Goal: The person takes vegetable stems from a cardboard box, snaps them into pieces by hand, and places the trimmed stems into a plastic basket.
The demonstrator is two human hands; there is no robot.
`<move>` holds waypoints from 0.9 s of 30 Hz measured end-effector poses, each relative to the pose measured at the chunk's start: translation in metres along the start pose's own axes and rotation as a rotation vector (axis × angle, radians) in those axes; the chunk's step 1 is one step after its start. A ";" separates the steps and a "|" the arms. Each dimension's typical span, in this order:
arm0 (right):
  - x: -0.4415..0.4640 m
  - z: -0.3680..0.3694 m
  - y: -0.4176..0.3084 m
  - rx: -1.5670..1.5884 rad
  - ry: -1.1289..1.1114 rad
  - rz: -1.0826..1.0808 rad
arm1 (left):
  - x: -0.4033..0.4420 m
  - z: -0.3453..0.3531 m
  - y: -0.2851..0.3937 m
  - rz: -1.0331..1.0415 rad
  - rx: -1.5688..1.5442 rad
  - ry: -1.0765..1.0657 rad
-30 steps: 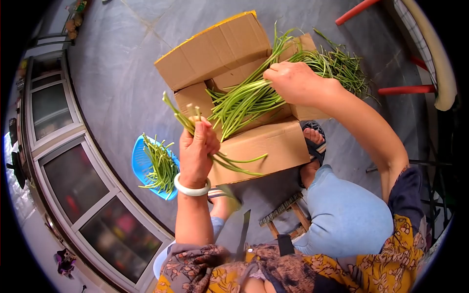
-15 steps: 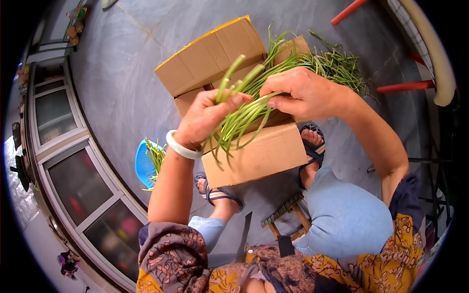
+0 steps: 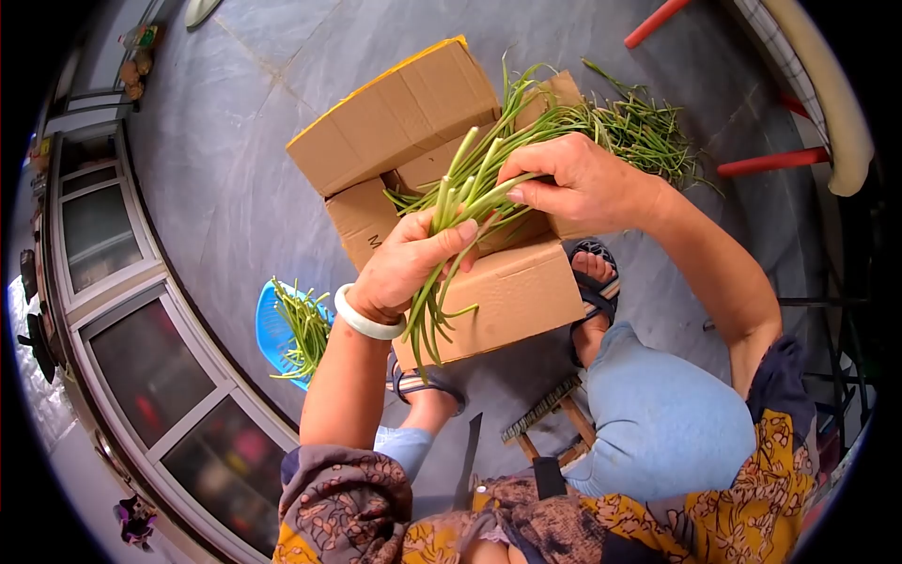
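Brown cardboard forms the open box (image 3: 512, 305), on the floor before the person. Green stems (image 3: 648, 141) lie across it and spill past its right side, nearer to the right hand (image 3: 568, 183) than to the left hand (image 3: 413, 263). Closed around a bunch (image 3: 452, 179), the left hand keeps its long axis pointing away, leaning slightly right; lower ends hang over the near side. Just beside, the right hand pinches what seems one thin stalk (image 3: 498, 194), running sideways toward the bunch.

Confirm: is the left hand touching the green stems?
Touching. The head view shows the left hand closed around the green stems, thumb lying across them.
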State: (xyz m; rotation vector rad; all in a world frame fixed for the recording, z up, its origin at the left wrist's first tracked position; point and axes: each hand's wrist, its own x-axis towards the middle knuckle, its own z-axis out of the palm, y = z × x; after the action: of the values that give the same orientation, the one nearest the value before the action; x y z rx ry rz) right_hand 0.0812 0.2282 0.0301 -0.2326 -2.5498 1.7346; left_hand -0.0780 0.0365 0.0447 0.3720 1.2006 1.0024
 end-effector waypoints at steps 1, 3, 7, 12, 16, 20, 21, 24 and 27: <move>0.000 0.001 0.001 0.008 0.009 -0.007 | 0.000 0.001 -0.002 0.014 -0.008 0.021; 0.000 0.000 0.000 0.025 -0.001 0.027 | 0.002 -0.005 -0.006 0.002 0.029 0.042; -0.003 -0.007 0.001 0.055 -0.057 0.125 | 0.004 -0.002 -0.005 0.018 0.071 0.094; -0.004 -0.008 0.012 -0.228 0.013 -0.086 | 0.003 0.005 0.002 -0.032 0.148 0.125; -0.008 -0.012 -0.001 -0.335 0.067 -0.104 | -0.001 0.006 0.004 -0.061 0.151 0.118; -0.013 -0.012 -0.009 -0.509 0.178 -0.295 | -0.011 0.017 0.012 -0.011 0.040 0.169; -0.016 -0.013 -0.014 -0.578 0.179 -0.333 | -0.015 0.021 0.016 0.019 -0.003 0.198; -0.025 -0.014 -0.037 -0.741 0.200 -0.437 | -0.032 0.025 0.022 0.008 0.032 0.236; -0.035 -0.016 -0.074 -0.839 0.217 -0.478 | -0.062 0.042 0.037 0.031 0.020 0.332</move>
State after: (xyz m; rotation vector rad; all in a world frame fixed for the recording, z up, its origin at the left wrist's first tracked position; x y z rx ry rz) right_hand 0.1102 0.2105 0.1064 0.1516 -2.6913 0.4129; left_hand -0.0582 0.0172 0.1233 0.2457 1.5070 1.1089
